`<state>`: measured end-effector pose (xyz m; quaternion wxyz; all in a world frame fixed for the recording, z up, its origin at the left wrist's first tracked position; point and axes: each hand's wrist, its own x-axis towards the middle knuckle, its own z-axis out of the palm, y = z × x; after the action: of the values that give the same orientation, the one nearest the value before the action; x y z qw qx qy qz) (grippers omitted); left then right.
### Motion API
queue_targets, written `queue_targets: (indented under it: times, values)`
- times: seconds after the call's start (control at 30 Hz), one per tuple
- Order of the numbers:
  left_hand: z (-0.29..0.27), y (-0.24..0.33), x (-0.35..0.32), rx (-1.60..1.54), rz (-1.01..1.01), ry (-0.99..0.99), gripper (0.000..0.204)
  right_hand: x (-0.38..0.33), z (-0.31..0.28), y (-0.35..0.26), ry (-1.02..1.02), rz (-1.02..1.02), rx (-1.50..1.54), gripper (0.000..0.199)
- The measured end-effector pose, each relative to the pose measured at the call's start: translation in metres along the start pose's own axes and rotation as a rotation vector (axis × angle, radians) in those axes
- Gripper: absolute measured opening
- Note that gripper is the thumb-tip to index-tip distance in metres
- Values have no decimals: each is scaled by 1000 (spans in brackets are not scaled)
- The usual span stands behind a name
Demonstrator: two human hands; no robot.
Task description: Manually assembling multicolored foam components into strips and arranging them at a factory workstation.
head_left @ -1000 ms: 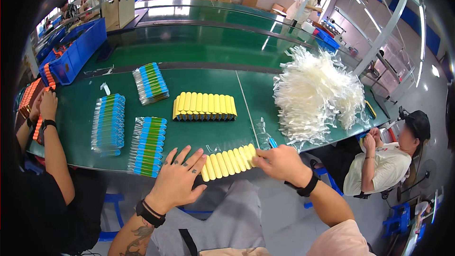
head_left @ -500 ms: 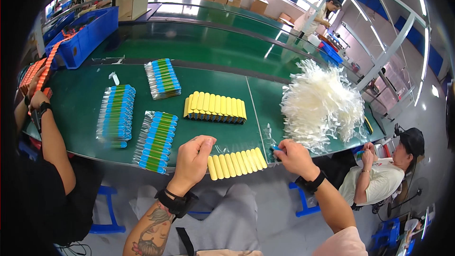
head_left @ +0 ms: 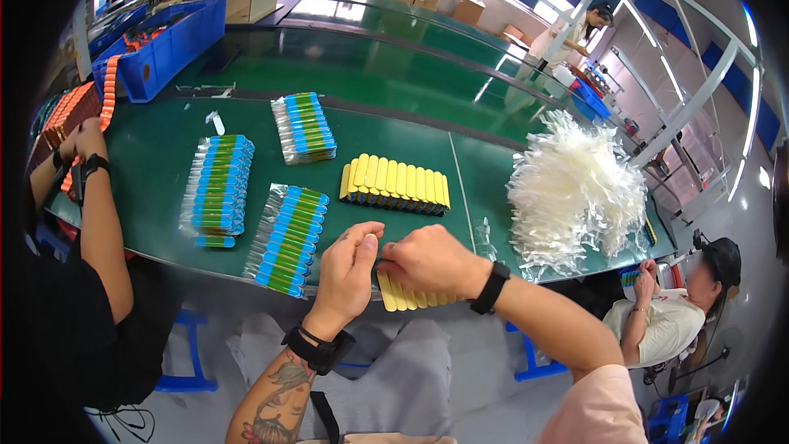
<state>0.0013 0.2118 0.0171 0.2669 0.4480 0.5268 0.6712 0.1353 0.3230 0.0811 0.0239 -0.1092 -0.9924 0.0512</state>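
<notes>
My left hand [head_left: 348, 273] is closed, thumb pressed against its fingers, just above the table's near edge. Beside it my right hand [head_left: 436, 261] is closed in a pinch, its fingertips almost meeting the left thumb. What either hand holds is hidden. Under my right hand lies a row of yellow round-ended strips [head_left: 401, 298], partly covered by it. A block of similar yellow strips with dark undersides [head_left: 396, 185] sits just beyond my hands. To the left lie a near stack of blue-and-green strips in clear sleeves [head_left: 288, 238], a taller stack [head_left: 219, 185] and a farther stack [head_left: 304, 127].
A heap of whitish clear plastic sleeves [head_left: 575, 193] covers the table's right side, with a loose clear sleeve [head_left: 483, 238] nearby. A blue bin [head_left: 168, 53] stands far left. At left a co-worker's hands [head_left: 85, 144] handle orange strips; another person [head_left: 657, 312] sits at right.
My right hand has moved left from beside the loose sleeve to my left hand, now covering part of the yellow row. The small blue piece it held is no longer visible. The view has shifted slightly.
</notes>
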Motion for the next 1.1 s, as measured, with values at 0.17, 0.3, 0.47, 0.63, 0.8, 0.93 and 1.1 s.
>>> queue_targets:
  times: [0.17,0.3,0.47,0.63,0.8,0.93,1.1]
  values:
    - [-17,9,-7,33,-42,-14,40,-25,-21,39,-128,30,-42,22]
    - [-2,8,0,0,-81,-26,39,-33,-22,48,-163,73,-25,21]
    - [-1,1,-1,23,3,29,36,28,-6,8,-125,-103,57,21]
    - [-5,1,0,61,23,18,40,11,-17,27,-149,-60,61,19]
    - [0,8,0,79,-43,-31,40,-57,-24,77,-171,102,-20,19]
    - [0,6,-3,115,-56,-48,40,-36,-22,53,-141,80,-56,19]
    - [3,-1,-2,133,20,-11,36,17,-4,13,-96,-105,10,18]
